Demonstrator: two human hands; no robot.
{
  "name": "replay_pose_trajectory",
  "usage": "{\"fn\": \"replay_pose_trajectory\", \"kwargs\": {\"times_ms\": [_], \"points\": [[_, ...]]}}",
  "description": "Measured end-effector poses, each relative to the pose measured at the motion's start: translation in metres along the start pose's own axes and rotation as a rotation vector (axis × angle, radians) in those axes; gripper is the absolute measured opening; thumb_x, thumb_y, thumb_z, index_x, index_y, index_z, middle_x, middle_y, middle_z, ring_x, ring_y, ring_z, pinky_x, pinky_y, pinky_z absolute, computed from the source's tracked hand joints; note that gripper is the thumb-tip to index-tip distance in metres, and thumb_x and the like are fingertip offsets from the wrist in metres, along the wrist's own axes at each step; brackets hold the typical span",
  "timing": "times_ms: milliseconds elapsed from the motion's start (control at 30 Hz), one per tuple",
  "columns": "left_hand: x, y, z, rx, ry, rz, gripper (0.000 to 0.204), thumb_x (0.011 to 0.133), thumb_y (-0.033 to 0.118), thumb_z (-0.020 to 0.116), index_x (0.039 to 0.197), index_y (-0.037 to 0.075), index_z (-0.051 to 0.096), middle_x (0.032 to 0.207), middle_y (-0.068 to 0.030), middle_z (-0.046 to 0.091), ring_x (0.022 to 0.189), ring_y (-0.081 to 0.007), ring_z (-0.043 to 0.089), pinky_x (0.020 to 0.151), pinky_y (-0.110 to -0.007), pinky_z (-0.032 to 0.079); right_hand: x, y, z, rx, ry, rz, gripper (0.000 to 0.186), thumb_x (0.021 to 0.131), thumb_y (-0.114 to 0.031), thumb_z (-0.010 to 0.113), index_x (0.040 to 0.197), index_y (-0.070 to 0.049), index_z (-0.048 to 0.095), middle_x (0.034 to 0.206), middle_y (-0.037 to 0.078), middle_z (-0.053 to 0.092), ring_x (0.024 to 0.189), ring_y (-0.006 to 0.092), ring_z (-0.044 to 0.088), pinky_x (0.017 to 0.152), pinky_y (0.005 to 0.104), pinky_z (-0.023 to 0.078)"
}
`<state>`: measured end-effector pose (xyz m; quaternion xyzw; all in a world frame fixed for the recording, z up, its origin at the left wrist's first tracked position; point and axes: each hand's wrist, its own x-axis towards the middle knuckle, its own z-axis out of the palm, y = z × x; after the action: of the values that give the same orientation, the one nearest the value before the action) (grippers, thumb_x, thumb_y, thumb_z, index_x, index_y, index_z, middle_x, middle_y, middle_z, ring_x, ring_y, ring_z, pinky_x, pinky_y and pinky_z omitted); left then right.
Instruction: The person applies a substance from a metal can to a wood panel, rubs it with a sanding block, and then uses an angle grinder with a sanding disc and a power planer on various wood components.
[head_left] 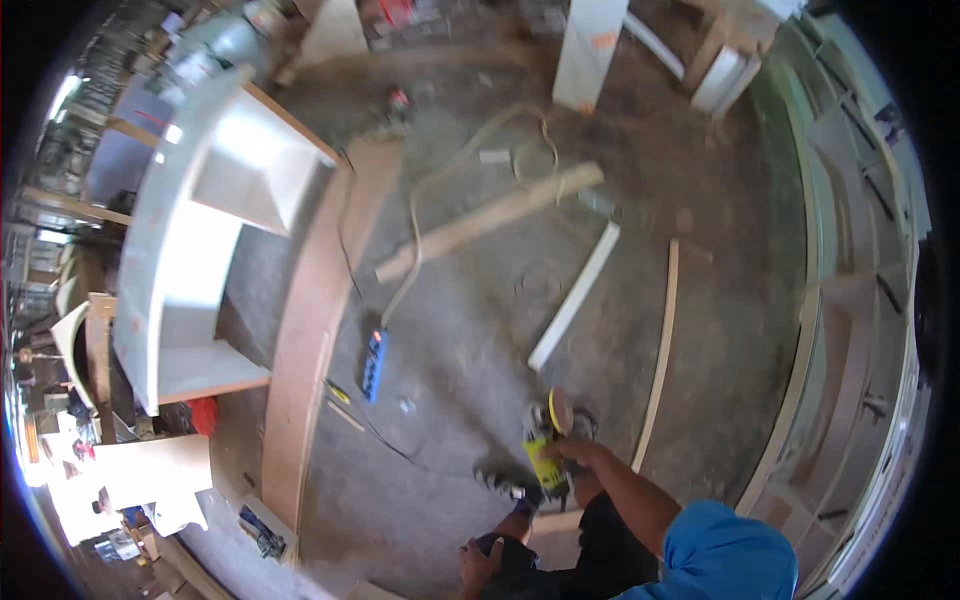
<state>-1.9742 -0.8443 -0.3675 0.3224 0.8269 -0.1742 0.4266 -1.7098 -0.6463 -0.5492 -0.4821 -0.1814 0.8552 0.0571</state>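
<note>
My right hand [573, 450] grips a yellow-green angle grinder [545, 465] by its body, in front of my feet. A round tan disc [560, 411] on the tool's head faces up and away from me. My left hand [480, 566] rests on my left knee with its fingers laid over it and no tool in it. A blue sleeve [725, 550] covers my right upper arm. Beyond the grinder, a white strip of board [575, 297] lies on the concrete floor.
A blue power strip [374, 366] with a pale cord lies left of centre. Farther off are a wooden plank [490, 222] and, to the right, a thin strip [657, 355]. A long brown board [310, 330] and a white cabinet [180, 270] stand left; shelving [850, 300] lines the right.
</note>
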Motion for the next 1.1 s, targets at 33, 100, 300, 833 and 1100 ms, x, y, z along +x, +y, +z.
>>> {"fn": "replay_pose_trajectory", "kwargs": {"times_ms": [33,100,300,833,1100], "points": [[-0.011,0.019,-0.012,-0.037,0.043,0.020,0.098,0.078,0.069,0.068,0.142,-0.003,0.047,0.135,-0.0303,0.054,0.130,-0.0425,0.051,0.108,-0.049,0.041,-0.043,-0.020,0.015,-0.043,0.017,-0.042,0.049,0.080,-0.022,0.081,0.123,-0.004,0.066,0.115,0.006,0.071,0.107,0.0199,0.066,0.099,0.0387,0.048],[-0.015,0.081,-0.063,-0.221,0.022,0.356,0.088,0.086,0.064,0.066,0.139,-0.005,0.051,0.138,-0.0304,0.053,0.125,-0.0393,0.057,0.105,-0.045,0.046,-0.110,-0.061,0.039,-0.027,0.011,0.007,0.050,0.080,-0.019,0.081,0.125,-0.005,0.065,0.117,0.007,0.070,0.107,0.0208,0.066,0.096,0.0371,0.050],[-0.084,0.223,-0.168,-0.752,-0.348,0.740,0.069,0.099,0.056,0.053,0.139,0.000,0.052,0.127,-0.0173,0.064,0.117,-0.0268,0.063,0.098,-0.041,0.050,-0.282,-0.194,0.118,-0.003,-0.197,-0.323,0.055,0.080,-0.016,0.080,0.130,-0.005,0.062,0.120,0.010,0.069,0.110,0.0221,0.065,0.095,0.0393,0.051],[-0.170,0.231,-0.286,-1.175,-1.060,0.880,0.060,0.097,0.057,0.053,0.124,0.004,0.058,0.101,-0.0193,0.071,0.084,-0.0291,0.072,0.076,-0.043,0.059,-0.479,-0.238,0.218,-0.301,0.641,-0.895,0.064,0.095,-0.038,0.071,0.141,0.001,0.050,0.131,0.019,0.060,0.109,0.0231,0.065,0.089,0.0356,0.054],[-0.235,0.222,-0.321,-0.932,-0.951,1.061,0.037,0.096,0.035,0.066,0.115,0.004,0.059,0.084,-0.0129,0.070,0.075,-0.0228,0.071,0.070,-0.038,0.058,-0.504,-0.253,0.291,-0.072,0.688,-1.169,0.077,0.097,-0.052,0.063,0.147,0.004,0.043,0.141,0.017,0.055,0.127,0.0233,0.053,0.098,0.0342,0.048]]}}
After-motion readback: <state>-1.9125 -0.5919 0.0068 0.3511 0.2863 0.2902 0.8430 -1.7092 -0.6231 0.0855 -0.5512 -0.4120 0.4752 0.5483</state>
